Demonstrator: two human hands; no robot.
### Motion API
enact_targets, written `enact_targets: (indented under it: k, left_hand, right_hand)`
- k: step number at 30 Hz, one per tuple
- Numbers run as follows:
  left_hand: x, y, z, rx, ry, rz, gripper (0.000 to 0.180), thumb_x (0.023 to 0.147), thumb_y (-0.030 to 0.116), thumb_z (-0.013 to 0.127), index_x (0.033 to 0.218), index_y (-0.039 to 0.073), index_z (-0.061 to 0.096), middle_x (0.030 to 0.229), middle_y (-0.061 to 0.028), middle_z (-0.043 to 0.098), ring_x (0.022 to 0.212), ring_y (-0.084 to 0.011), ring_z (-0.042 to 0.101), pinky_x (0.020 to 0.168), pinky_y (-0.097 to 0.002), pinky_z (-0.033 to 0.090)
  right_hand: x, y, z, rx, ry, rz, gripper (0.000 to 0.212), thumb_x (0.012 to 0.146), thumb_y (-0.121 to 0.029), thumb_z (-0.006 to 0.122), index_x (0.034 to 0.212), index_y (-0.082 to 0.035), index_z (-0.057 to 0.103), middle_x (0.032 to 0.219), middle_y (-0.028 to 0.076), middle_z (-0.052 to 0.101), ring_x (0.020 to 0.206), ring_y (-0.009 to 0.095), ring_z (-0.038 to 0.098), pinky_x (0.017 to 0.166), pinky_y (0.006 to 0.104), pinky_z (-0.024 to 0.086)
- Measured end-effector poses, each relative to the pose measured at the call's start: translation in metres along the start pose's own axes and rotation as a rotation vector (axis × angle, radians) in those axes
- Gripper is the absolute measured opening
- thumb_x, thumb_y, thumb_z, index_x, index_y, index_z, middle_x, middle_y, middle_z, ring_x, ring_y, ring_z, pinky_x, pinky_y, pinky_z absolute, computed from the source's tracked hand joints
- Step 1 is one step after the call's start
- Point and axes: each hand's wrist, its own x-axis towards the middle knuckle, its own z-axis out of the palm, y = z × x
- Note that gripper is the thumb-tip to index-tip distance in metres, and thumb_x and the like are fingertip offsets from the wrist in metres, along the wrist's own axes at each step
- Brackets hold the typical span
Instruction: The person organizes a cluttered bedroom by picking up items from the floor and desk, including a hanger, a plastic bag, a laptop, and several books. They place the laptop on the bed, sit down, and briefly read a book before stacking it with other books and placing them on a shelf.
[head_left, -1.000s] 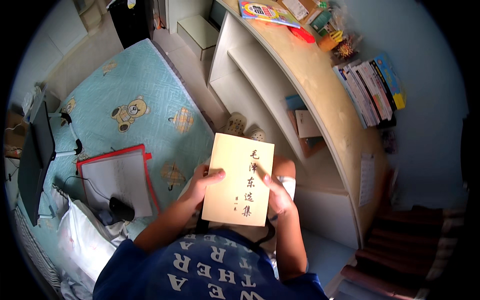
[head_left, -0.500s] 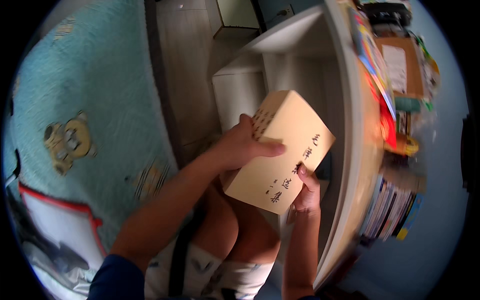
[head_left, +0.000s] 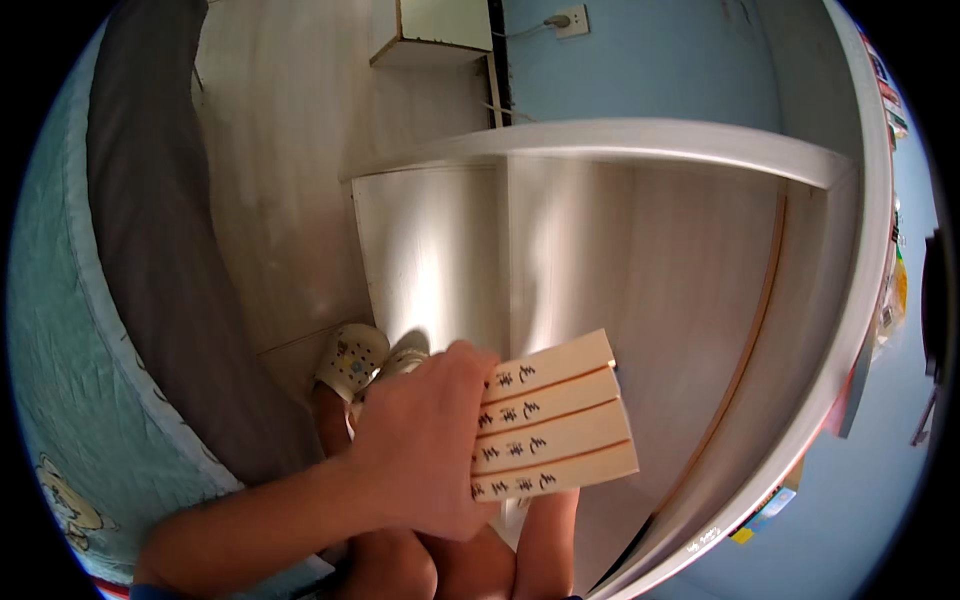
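Observation:
A stack of several cream-coloured books is in front of me, spines up, with dark handwritten-style characters on each spine. My left hand is closed around the stack from its left side; the back of the hand faces up and the fingertips are mostly hidden. From below, my right forearm reaches behind the stack's lower right part. The books cover my right hand, so its fingers do not show. The stack is held above the white shelf unit's interior.
The unit's pale frame curves along the far and right sides. Clog shoes on my feet stand left of the unit. A bed with a teal cover lies at left. A wall socket with a plug is at the back.
The stack has turned from its printed cover facing up to its spines facing up, and sits lower. My right thumb has gone out of sight. The view has shifted toward the shelf's inside.

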Motion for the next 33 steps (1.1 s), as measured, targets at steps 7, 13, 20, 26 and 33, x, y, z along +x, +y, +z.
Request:
enact_targets:
  k: [7, 13, 20, 26, 33]
  left_hand:
    - [-0.008, -0.006, 0.009, 0.227, -0.023, 0.172, 0.065, 0.047, 0.012, 0.072, 0.105, -0.001, 0.047, 0.086, -0.0129, 0.051, 0.07, -0.0293, 0.057, 0.059, -0.0357, 0.047]
    - [-0.019, 0.003, 0.018, 0.125, -0.193, 0.041, 0.068, 0.053, 0.023, 0.079, 0.109, 0.003, 0.047, 0.085, -0.0114, 0.057, 0.076, -0.0322, 0.06, 0.063, -0.0409, 0.048]
    - [-0.003, 0.004, -0.002, 0.059, -0.269, 0.306, 0.068, 0.052, 0.021, 0.077, 0.112, 0.005, 0.049, 0.096, -0.0125, 0.06, 0.087, -0.0336, 0.06, 0.074, -0.0414, 0.048]
    - [0.009, -0.002, 0.008, 0.081, -0.04, 0.555, 0.07, 0.051, 0.014, 0.072, 0.116, 0.002, 0.048, 0.105, -0.0158, 0.058, 0.095, -0.0366, 0.057, 0.084, -0.0423, 0.046]
    - [0.045, -0.002, 0.008, 0.131, 0.25, 0.844, 0.07, 0.043, 0.011, 0.069, 0.109, -0.003, 0.05, 0.101, -0.02, 0.061, 0.082, -0.0387, 0.061, 0.073, -0.0438, 0.049]
  right_hand:
    - [0.006, -0.071, 0.016, -0.851, -0.272, -0.056, 0.13, 0.048, -0.037, 0.094, 0.15, -0.008, 0.018, 0.148, 0.017, 0.034, 0.137, 0.03, 0.033, 0.113, 0.0448, 0.024]
    - [0.011, -0.088, 0.016, -0.783, -0.604, 0.273, 0.128, 0.04, -0.022, 0.096, 0.145, -0.005, 0.025, 0.139, 0.017, 0.044, 0.13, 0.027, 0.041, 0.109, 0.0401, 0.029]
    - [-0.033, -0.097, 0.054, -1.112, -0.301, -0.106, 0.077, 0.048, -0.016, 0.089, 0.114, -0.002, 0.053, 0.105, 0.012, 0.062, 0.1, 0.022, 0.06, 0.085, 0.0325, 0.047]
    - [-0.026, -0.122, 0.1, -1.359, -0.215, -0.445, 0.064, 0.045, -0.007, 0.081, 0.105, -0.003, 0.063, 0.101, 0.014, 0.066, 0.093, 0.029, 0.064, 0.08, 0.0392, 0.051]
    - [0.013, -0.138, 0.106, -1.442, -0.273, -0.651, 0.074, 0.044, -0.003, 0.076, 0.116, -0.003, 0.058, 0.111, 0.015, 0.061, 0.099, 0.031, 0.059, 0.09, 0.0422, 0.045]
